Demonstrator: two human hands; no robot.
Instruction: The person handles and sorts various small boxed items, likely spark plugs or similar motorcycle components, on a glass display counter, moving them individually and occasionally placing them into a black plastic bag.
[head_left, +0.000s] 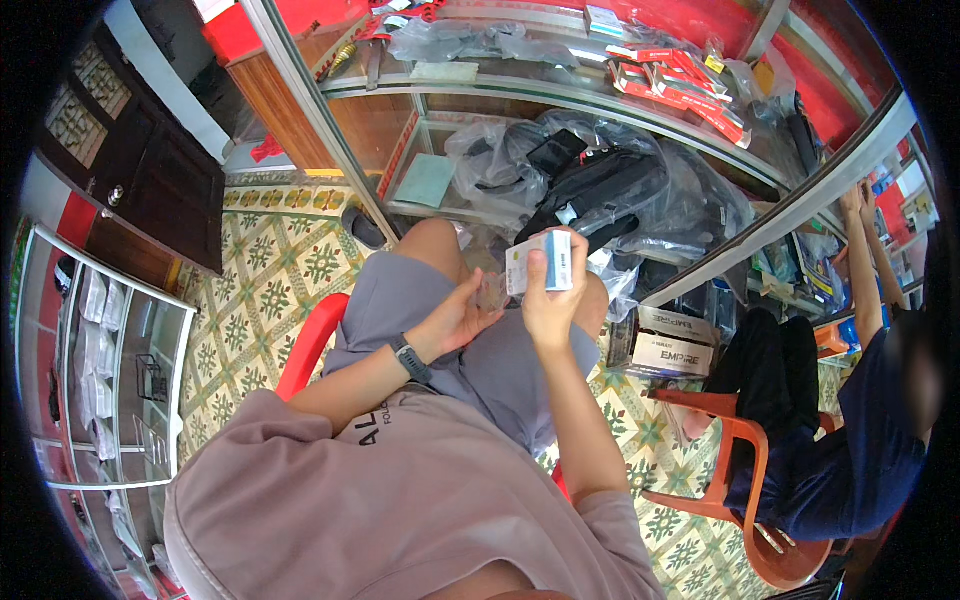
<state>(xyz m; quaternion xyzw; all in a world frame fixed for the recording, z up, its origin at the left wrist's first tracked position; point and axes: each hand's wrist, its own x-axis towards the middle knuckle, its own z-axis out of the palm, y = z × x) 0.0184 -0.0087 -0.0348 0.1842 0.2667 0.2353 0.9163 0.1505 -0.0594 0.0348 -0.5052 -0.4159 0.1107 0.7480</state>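
Note:
A small white and blue cardboard box (538, 264) with printing is gripped in my right hand (551, 304), thumb across its near face. It is held above my lap. Just left of it, my left hand (454, 319), with a dark watch on the wrist, has its palm turned inward. Between its thumb and fingers is a piece of clear plastic (491, 291), close to the box's left side. What the plastic is cannot be made out.
Ahead stands a glass display case (360, 90) holding red-and-white boxes (675, 82) and black bags in plastic (600, 187). Printed cartons (671, 349) sit on the floor. At right a person (832, 442) on an orange chair (742, 457) reaches toward shelves. A glass cabinet (176, 390) stands left.

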